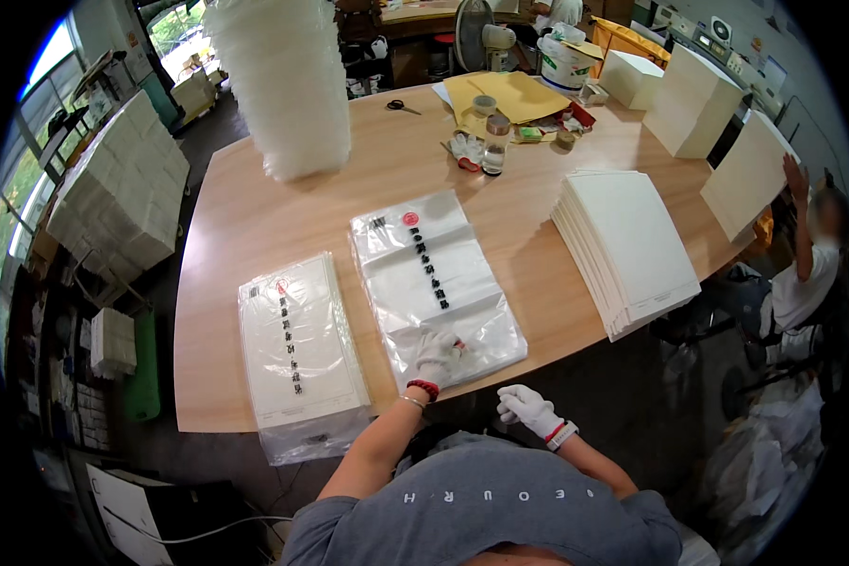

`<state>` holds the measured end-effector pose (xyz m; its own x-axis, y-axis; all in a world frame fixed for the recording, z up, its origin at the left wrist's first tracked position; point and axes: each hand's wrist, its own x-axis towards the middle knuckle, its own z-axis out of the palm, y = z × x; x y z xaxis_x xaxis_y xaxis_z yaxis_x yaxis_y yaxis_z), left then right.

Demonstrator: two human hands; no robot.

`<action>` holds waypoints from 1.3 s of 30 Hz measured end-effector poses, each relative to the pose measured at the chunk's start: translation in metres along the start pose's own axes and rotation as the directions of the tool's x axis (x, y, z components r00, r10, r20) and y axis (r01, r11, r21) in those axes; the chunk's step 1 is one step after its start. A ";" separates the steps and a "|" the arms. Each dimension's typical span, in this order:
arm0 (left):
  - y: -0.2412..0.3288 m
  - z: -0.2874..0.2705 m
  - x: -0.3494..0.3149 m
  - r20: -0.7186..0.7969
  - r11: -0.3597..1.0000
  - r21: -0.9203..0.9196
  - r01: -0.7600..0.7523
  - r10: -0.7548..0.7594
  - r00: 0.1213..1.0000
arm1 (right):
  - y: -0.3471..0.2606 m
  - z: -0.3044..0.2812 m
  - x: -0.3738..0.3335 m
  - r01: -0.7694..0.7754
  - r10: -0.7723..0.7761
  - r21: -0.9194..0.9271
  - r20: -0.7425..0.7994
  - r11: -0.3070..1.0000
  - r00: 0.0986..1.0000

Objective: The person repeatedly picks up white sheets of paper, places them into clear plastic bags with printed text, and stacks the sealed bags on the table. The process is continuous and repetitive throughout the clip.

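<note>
A stack of clear printed plastic bags [434, 247] lies near the table's front edge, a little creased toward its near end. My left hand [436, 357], in a white glove, rests there with its fingers bunched on the top bag's film; a small red spot shows by the fingertips. Just off the table edge, to the right of that stack, my gloved right hand [530, 410] hangs with curled fingers and nothing visible in them. Left of the bags lies a pile of bagged white sheets [311, 349], its loose plastic end drooping over the edge.
A fanned stack of white sheets [627, 245] lies on the right. Behind are a tall translucent stack [288, 94], scissors [403, 108], a jar of liquid [495, 146] and yellow envelopes [509, 94]. At right, another person [807, 264] touches a tilted paper stack [750, 174].
</note>
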<state>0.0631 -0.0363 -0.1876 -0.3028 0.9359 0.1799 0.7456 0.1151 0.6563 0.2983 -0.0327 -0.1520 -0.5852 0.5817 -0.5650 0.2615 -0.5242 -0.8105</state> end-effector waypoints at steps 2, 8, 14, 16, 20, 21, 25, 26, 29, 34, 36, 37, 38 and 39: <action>0.004 -0.012 0.006 0.106 0.989 -0.035 0.147 -0.142 0.984 | -0.012 -0.001 0.012 -0.026 0.020 0.067 0.091 0.997 0.996; -0.007 -0.028 0.028 0.019 0.974 -0.077 -0.212 0.214 0.977 | -0.069 0.055 0.098 0.179 -0.181 0.124 0.006 0.976 0.983; -0.039 -0.082 0.086 0.099 0.074 -0.990 0.121 -0.248 0.964 | -0.080 0.016 0.106 0.279 -0.576 -0.736 -0.180 0.616 0.797; -0.014 -0.100 0.101 0.147 0.277 -0.924 0.263 -0.378 0.914 | -0.043 -0.002 0.122 0.344 -0.901 -0.870 -0.217 0.353 0.375; 0.022 -0.107 0.109 0.358 0.602 -0.703 0.379 -0.162 0.920 | -0.132 0.075 0.089 0.730 -0.979 -0.682 0.174 -0.044 0.104; 0.027 -0.104 0.113 0.335 0.617 -0.730 0.294 -0.053 0.941 | -0.130 0.086 0.101 0.610 -0.928 -0.777 0.099 0.154 0.360; 0.081 -0.155 0.125 0.355 0.691 -0.657 0.302 -0.070 0.932 | -0.086 0.064 0.165 0.283 -0.785 -0.958 0.212 -0.049 0.582; 0.075 -0.147 0.125 0.307 0.760 -0.609 0.229 -0.041 0.951 | -0.078 0.060 0.157 0.367 -0.764 -0.929 0.276 -0.055 0.583; 0.075 -0.123 0.112 0.173 0.967 -0.255 -0.019 0.065 0.983 | -0.058 0.039 0.126 0.514 -0.707 -0.812 0.191 0.275 0.680; 0.082 -0.136 0.081 -0.160 0.923 0.189 -0.334 0.364 0.918 | -0.113 -0.055 0.020 0.506 -0.610 -0.659 0.089 0.557 0.787; 0.092 -0.144 0.070 -0.218 0.897 0.273 -0.347 0.409 0.886 | -0.131 -0.113 -0.022 0.144 -0.881 -0.989 0.081 -0.015 0.466; 0.101 -0.149 0.065 -0.223 0.907 0.249 -0.339 0.395 0.891 | -0.140 -0.135 -0.036 -0.017 -0.898 -0.995 0.080 -0.097 0.432; 0.110 -0.152 0.062 -0.229 0.916 0.223 -0.332 0.381 0.896 | -0.146 -0.155 -0.048 -0.183 -0.914 -0.968 0.086 -0.170 0.397; 0.115 -0.152 0.059 -0.251 0.910 0.160 -0.383 0.413 0.875 | -0.143 -0.177 -0.050 -0.127 -0.899 -0.990 0.005 -0.067 0.438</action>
<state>0.0409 -0.0178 0.0098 -0.1064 0.7831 0.6128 0.8894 -0.2007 0.4108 0.4265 0.1232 -0.0356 -0.4950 0.7233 0.4814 0.8165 0.5768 -0.0270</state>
